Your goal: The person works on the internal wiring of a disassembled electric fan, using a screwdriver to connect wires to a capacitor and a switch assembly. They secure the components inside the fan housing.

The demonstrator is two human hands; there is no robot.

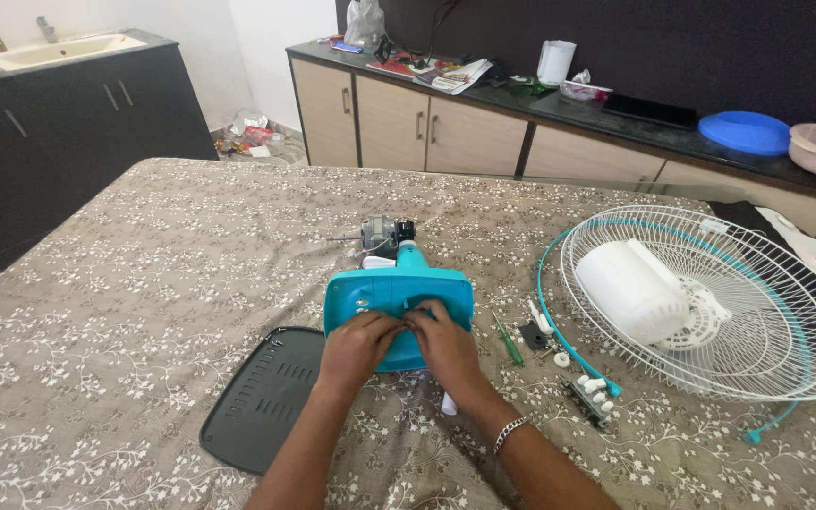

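Note:
A teal plastic fan base (pixel 399 295) lies on the table in front of me, with a small metal motor (pixel 382 232) at its far end. Both of my hands rest on the base's near side. My left hand (pixel 359 346) and my right hand (pixel 443 342) meet with their fingertips pinched together at the middle of the base. What the fingertips hold is hidden. A metal bracelet sits on my right wrist.
A dark grey vented cover plate (pixel 264 397) lies left of my arms. A green screwdriver (pixel 508 342), small white and black parts and a switch block (pixel 590 395) lie to the right. A white wire fan guard (pixel 710 302) with a white motor cover (pixel 630 288) fills the right side.

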